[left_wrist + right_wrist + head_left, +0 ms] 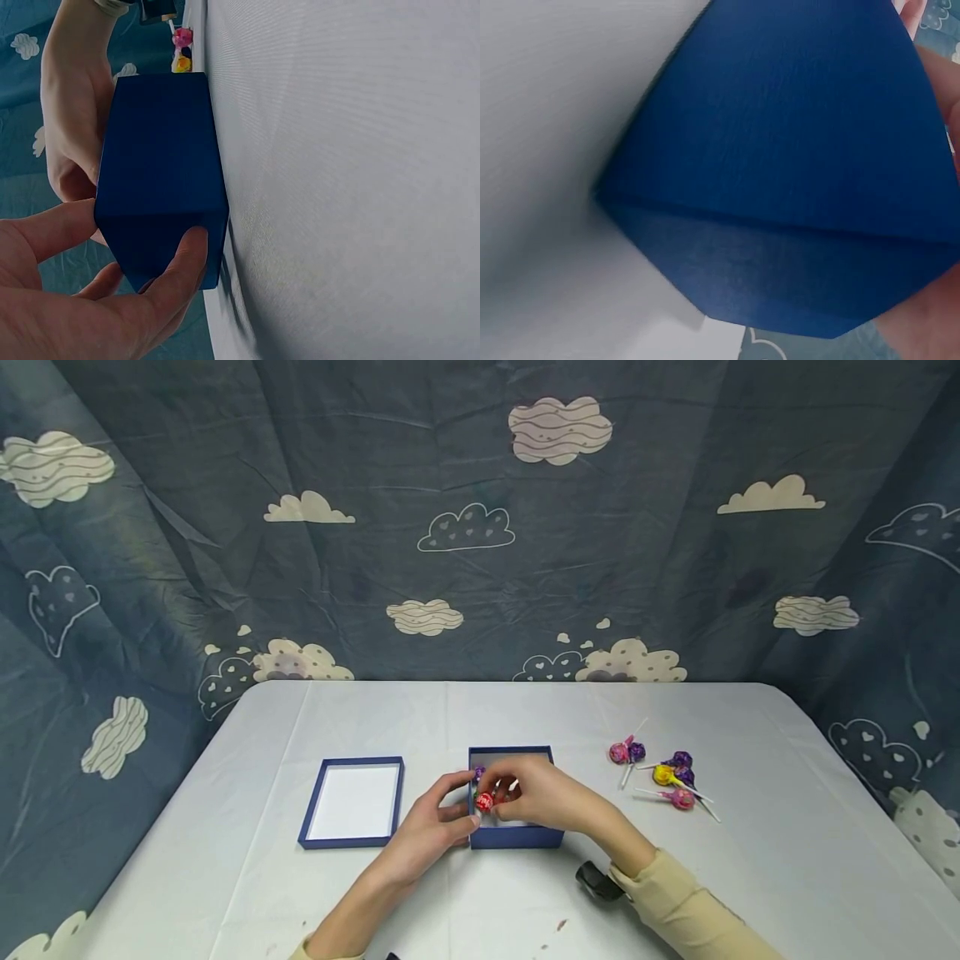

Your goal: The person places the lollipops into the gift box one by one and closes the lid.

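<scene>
A dark blue open box (517, 837) stands on the white table. My left hand (429, 827) holds it at its left wall, with the thumb at the near rim corner; the left wrist view shows a finger against the side of the box (161, 150). Over the opening, my right hand (536, 793) reaches in with bent fingers, at a red-wrapped lollipop (484, 802) that it appears to pinch. A purple-wrapped lollipop (478, 772) shows by the box's left wall. The right wrist view is mostly filled by the box's near wall (780, 135), hiding the fingertips.
Left of the box lies its upturned lid (350, 842), blue-edged and white inside. Several lollipops lie loose at the right, among them a pink one (618, 752), a yellow one (663, 775) and another pink one (682, 799). A patterned cloth (480, 593) hangs behind the table.
</scene>
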Motion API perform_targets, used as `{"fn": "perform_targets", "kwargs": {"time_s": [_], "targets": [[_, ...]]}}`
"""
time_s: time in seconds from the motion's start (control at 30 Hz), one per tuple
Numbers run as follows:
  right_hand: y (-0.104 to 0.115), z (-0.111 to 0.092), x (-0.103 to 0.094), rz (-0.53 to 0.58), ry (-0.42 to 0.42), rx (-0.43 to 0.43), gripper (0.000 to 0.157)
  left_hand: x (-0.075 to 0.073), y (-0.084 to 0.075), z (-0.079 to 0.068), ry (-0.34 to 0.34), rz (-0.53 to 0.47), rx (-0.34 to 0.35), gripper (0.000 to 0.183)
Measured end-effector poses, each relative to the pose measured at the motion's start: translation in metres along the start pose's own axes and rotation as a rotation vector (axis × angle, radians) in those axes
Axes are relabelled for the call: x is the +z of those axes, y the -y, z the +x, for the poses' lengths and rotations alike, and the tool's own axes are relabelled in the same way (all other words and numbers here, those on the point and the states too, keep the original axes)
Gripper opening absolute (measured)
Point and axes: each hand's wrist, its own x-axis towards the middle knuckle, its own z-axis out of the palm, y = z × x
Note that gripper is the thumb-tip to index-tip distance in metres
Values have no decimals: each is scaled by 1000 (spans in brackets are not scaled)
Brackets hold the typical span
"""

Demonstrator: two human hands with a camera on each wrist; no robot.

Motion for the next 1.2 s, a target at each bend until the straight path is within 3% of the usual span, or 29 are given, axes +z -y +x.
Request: {"fn": "perform_targets", "kwargs": {"time_s": [0.33, 0.9, 1.2], "targets": [[0, 7, 2, -30, 65, 23, 21, 0, -1, -2, 16, -17, 14, 59], [3, 10, 5, -139, 58, 32, 23, 0, 0, 0, 22, -2, 7, 61], [2, 9, 6, -121, 55, 31, 21, 0, -2, -1, 15, -7, 8, 62]]}}
